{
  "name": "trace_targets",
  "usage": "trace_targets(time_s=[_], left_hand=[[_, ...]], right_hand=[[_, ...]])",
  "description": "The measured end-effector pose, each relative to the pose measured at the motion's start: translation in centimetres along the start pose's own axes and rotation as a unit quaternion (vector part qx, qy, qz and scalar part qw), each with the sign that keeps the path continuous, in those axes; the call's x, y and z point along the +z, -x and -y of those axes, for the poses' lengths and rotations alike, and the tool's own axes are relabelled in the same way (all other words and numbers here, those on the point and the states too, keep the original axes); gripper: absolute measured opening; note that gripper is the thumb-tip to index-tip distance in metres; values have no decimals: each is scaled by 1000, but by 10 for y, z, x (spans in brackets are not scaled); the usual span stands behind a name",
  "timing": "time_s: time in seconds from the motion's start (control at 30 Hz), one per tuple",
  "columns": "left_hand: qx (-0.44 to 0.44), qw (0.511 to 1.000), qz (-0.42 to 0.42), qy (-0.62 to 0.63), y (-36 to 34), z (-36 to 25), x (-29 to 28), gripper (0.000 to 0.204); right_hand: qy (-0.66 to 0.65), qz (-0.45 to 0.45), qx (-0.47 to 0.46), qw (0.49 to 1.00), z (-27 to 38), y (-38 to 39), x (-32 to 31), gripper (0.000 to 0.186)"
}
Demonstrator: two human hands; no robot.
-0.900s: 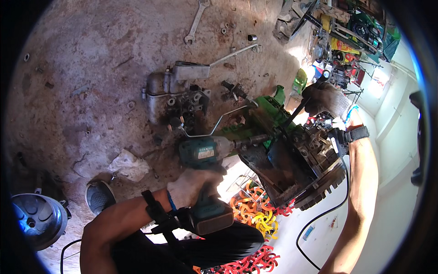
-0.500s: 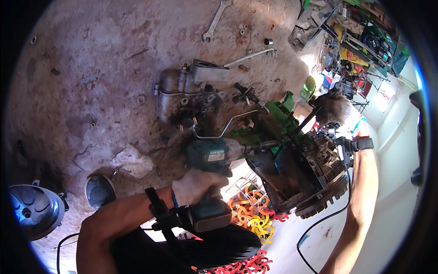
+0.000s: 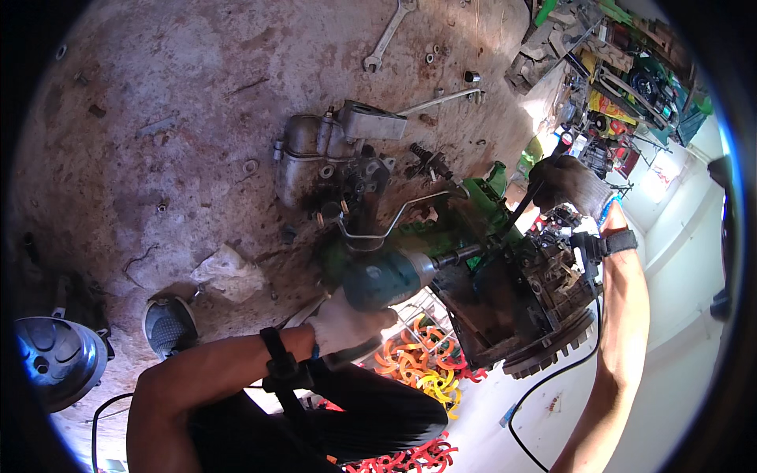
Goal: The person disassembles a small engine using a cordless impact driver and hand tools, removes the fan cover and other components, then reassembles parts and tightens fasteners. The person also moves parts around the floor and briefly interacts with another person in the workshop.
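Note:
My left hand [image 3: 341, 325], in a pale glove, grips a teal power driver [image 3: 376, 279], blurred, whose socket extension [image 3: 460, 254] points right into a dirty green-and-black engine body [image 3: 512, 307] with a finned wheel at its lower edge. My right hand [image 3: 569, 187], in a darker glove, is closed on a long black bar [image 3: 523, 205] slanting up from the engine. Just left of the engine lie a grey cast metal housing [image 3: 303, 162], a bent metal tube [image 3: 378, 235] and a small spring-bearing part [image 3: 424, 160].
Wrenches [image 3: 388, 35] and small nuts lie on the stained floor [image 3: 150, 110]. At far left are a round metal cover [image 3: 75, 366] and my shoe [image 3: 169, 325]. A white rag [image 3: 229, 276] lies near it. Orange, yellow and red curved blades [image 3: 418, 363] are below, piled machinery [image 3: 631, 79] upper right.
The driver and my left hand have moved right and tilted, the driver now blurred. The floor parts appear shifted right in the view. My right hand still grips the bar.

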State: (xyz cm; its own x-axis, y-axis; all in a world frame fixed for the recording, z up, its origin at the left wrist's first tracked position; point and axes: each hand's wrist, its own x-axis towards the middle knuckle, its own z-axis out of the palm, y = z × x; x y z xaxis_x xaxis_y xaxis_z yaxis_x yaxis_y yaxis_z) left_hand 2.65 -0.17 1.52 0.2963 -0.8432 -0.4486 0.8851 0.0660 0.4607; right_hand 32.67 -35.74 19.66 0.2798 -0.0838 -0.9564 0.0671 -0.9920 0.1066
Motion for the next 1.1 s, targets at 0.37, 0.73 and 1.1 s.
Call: trace_targets(time_s=[0.37,0.73,1.1], left_hand=[[-138,953,31,269,-2,-14,1,13],[-124,965,56,226,6,-19,-4,10],[-77,983,71,150,6,-14,-5,15]], right_hand=[[-76,36,141,986,49,-59,21,39],[-18,46,123,991,99,-91,42,57],[110,78,-63,989,73,-108,44,46]])
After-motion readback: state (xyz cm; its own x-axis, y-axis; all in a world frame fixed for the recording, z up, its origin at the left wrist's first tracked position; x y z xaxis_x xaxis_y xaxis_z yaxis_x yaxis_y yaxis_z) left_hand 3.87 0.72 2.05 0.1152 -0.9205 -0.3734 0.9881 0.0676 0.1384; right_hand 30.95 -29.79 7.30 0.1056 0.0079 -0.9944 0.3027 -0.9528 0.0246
